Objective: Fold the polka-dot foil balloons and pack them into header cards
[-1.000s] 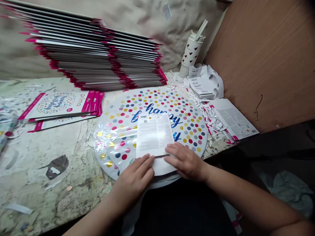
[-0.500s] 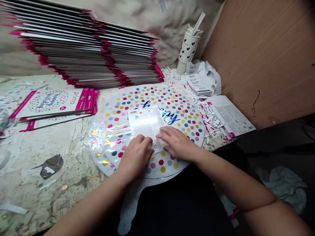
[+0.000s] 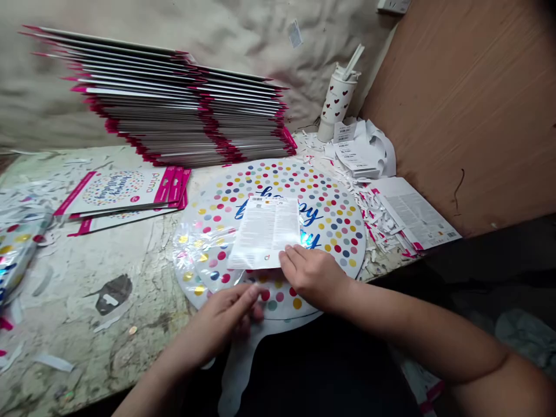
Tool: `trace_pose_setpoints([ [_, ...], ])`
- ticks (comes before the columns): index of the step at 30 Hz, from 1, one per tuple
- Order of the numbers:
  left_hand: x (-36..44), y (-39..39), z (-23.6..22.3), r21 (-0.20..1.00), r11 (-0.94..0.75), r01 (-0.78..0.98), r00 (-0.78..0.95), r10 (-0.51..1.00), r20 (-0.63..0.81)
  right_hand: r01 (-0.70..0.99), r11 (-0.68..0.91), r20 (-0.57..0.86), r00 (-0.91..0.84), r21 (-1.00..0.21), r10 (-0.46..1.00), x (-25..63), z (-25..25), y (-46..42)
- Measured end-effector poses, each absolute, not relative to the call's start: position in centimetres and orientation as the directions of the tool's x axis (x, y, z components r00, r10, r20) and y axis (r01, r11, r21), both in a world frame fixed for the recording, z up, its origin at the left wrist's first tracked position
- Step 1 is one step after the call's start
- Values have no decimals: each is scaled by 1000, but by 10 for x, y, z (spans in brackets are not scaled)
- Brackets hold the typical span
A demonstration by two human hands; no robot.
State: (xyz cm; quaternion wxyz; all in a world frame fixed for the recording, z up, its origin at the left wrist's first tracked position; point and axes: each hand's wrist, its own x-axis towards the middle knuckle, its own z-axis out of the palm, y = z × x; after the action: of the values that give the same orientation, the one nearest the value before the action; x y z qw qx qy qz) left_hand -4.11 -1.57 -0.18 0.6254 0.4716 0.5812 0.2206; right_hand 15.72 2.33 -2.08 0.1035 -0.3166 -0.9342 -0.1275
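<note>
Flat, unfilled foil balloons (image 3: 343, 202) with coloured dots and blue lettering lie overlapped at the table's front edge, a pale tail (image 3: 237, 370) hanging down. On top rests a white printed card (image 3: 267, 231), its near edge tilted up slightly. My right hand (image 3: 315, 272) is closed on the card's near right corner. Lower left, my left hand (image 3: 234, 310) is closed at the near part of the upper balloon, thumb over curled fingers, seemingly pinching it near its tail; the exact grip is partly hidden.
A tall stack of pink-edged folded cards (image 3: 195, 116) stands at the back. Several packed cards (image 3: 125, 191) lie left, near a dotted foil piece (image 3: 17, 249). On the right are a tumbler (image 3: 336, 101), a label strip (image 3: 356, 153), paper scraps (image 3: 377, 220) and another card (image 3: 421, 214).
My left hand has drawn back off the card toward the balloon's near edge. My right hand has closed on the card's corner, and the card's near edge has lifted. The view has shifted.
</note>
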Motion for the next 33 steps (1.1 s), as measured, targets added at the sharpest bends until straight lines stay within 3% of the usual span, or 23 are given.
trace_pose_setpoints([
  [2,-33,-12,-6,825,561,-66,182,820,-543,606,776,479,-742,178,469,156,-16,17],
  [4,-27,-6,-13,807,519,-282,43,847,-530,605,775,572,-706,180,418,152,-12,11],
  [6,-24,0,-17,767,493,-411,-27,834,-551,622,763,596,-684,175,421,148,-11,6],
  [9,-19,2,-19,570,525,-632,47,760,-648,635,758,603,-665,147,441,148,-12,3],
  [11,-15,-1,-18,495,519,-697,108,758,-643,611,790,578,-660,43,479,151,-10,4],
  [12,-14,-3,-17,527,497,-689,99,785,-612,594,802,551,-648,-67,526,152,-8,5],
  [14,-11,-7,-17,658,431,-618,45,855,-517,571,746,468,-586,-342,662,151,-4,10],
  [16,-8,-10,-18,755,377,-536,12,898,-440,578,624,368,-507,-526,780,145,-2,15],
  [21,-3,-10,-23,837,367,-407,-21,912,-410,576,461,186,-473,-675,861,141,1,29],
  [23,-7,-8,-24,872,333,-358,-60,924,-378,524,413,68,-556,-744,828,162,5,34],
  [25,-13,-6,-22,933,272,-235,-107,947,-303,590,408,-110,-650,-696,752,193,11,37],
  [26,-16,-6,-19,965,232,-124,-131,960,-248,673,418,-182,-633,-609,753,208,15,37],
  [27,-19,-6,-15,983,185,19,-155,972,-180,758,418,-177,-563,-501,808,222,20,38],
  [29,-21,-7,-2,941,52,333,-138,990,-6,850,387,70,-389,-358,919,238,32,39],
  [31,-20,-7,14,827,-157,540,41,986,161,783,478,360,-346,-397,866,236,44,41],
  [33,-20,-5,30,748,-342,568,146,937,318,559,640,470,-436,-526,767,220,52,43],
])
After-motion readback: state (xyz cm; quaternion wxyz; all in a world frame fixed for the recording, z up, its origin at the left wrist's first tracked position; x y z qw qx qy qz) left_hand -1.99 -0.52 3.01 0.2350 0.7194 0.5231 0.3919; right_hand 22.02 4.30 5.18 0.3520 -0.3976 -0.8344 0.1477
